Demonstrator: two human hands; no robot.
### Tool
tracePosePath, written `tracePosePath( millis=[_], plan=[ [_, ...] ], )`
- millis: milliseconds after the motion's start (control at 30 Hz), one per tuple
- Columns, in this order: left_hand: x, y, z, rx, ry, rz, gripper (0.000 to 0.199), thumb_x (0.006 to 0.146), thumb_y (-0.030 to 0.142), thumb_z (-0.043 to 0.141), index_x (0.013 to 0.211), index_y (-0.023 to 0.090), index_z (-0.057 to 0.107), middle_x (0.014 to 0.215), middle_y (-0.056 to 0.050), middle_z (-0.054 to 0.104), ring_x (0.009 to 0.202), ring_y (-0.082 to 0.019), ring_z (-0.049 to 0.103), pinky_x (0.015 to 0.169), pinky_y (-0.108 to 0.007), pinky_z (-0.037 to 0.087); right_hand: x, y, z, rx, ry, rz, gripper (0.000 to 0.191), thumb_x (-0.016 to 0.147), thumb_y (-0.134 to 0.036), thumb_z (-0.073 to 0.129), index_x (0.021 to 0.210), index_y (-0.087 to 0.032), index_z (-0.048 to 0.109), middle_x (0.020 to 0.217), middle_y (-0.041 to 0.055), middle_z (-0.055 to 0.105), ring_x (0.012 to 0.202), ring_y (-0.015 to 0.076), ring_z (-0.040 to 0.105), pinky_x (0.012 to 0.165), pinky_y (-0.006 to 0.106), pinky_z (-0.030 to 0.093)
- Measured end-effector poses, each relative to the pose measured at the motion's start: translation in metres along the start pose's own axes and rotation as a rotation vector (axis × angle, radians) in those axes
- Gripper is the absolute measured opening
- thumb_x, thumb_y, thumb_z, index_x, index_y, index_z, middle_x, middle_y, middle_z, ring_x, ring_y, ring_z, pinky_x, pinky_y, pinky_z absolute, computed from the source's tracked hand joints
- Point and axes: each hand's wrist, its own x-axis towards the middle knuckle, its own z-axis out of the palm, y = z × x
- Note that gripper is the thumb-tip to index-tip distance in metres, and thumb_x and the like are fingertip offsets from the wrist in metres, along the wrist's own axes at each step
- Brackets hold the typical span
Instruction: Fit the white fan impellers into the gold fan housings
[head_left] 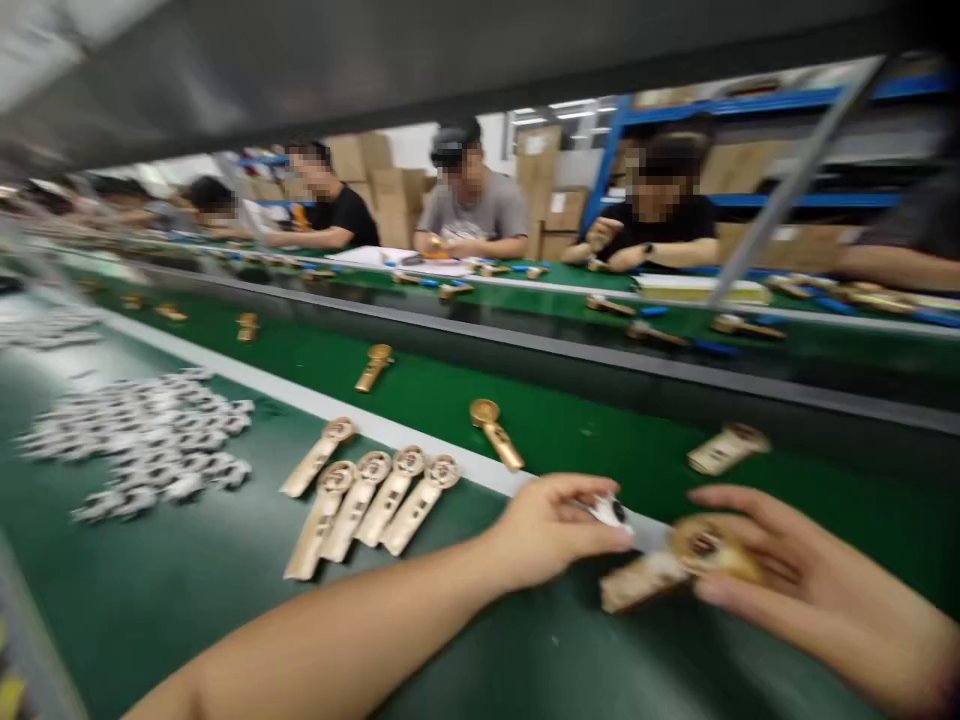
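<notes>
Between thumb and fingers, my left hand [544,525] pinches a small white part [611,512] with a dark spot on it. My right hand [780,575] grips a gold-coloured plastic housing [645,580] by its round end, the flat handle pointing left. The two hands are close together over the bench edge, the white part just above the housing and apart from it. Left of my hands, several similar gold housings [409,500] lie in a row on the green bench. Motion smears the right hand and its housing somewhat.
A heap of small white parts [157,430] covers the left of the bench. Beyond a pale edge strip [300,395], a green conveyor belt [435,400] carries spaced gold housings [495,430]. Several co-workers [472,200] sit across the line. A grey shelf [375,70] hangs overhead.
</notes>
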Motion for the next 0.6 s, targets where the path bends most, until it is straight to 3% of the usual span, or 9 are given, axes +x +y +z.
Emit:
tracePosePath(
  millis=[67, 167, 300, 600],
  plan=[
    [-0.002, 0.003, 0.002, -0.023, -0.03, 0.001, 0.063, 0.046, 0.021, 0.096, 0.102, 0.018, 0.066, 0.086, 0.001, 0.07, 0.073, -0.009, 0.067, 0.078, -0.024, 0.054, -0.002, -0.016, -0.004, 0.236, -0.178, 0.319, 0.042, 0.073, -0.039, 0.083, 0.106, -0.028, 0.06, 0.091, 0.0072, 0.075, 0.079, 0.0244, 0.074, 0.064, 0.033, 0.062],
    [-0.004, 0.0, 0.004, 0.013, -0.109, 0.037, 0.044, 0.058, 0.02, 0.092, 0.092, 0.015, 0.063, 0.082, -0.001, 0.072, 0.074, -0.01, 0.069, 0.076, -0.022, 0.054, 0.004, -0.033, 0.002, 0.504, -0.213, 0.549, 0.049, 0.07, -0.03, 0.086, 0.11, -0.022, 0.058, 0.103, 0.0083, 0.075, 0.095, 0.024, 0.074, 0.082, 0.036, 0.062],
    [-0.005, -0.007, 0.005, 0.014, -0.145, 0.071, 0.042, 0.065, 0.018, 0.088, 0.102, 0.014, 0.069, 0.08, -0.003, 0.076, 0.075, -0.013, 0.072, 0.078, -0.026, 0.057, 0.006, -0.042, 0.003, 0.578, -0.268, 0.629, 0.059, 0.072, -0.026, 0.085, 0.125, -0.02, 0.058, 0.115, 0.0101, 0.073, 0.107, 0.025, 0.07, 0.094, 0.039, 0.058],
    [-0.003, -0.009, 0.005, -0.063, -0.161, 0.116, 0.039, 0.064, 0.01, 0.086, 0.101, 0.016, 0.075, 0.08, -0.002, 0.079, 0.075, -0.014, 0.075, 0.08, -0.025, 0.06, 0.002, -0.036, 0.0, 0.525, -0.295, 0.618, 0.061, 0.078, -0.024, 0.081, 0.133, -0.023, 0.056, 0.125, 0.0076, 0.07, 0.114, 0.0244, 0.067, 0.1, 0.038, 0.056]
  ],
)
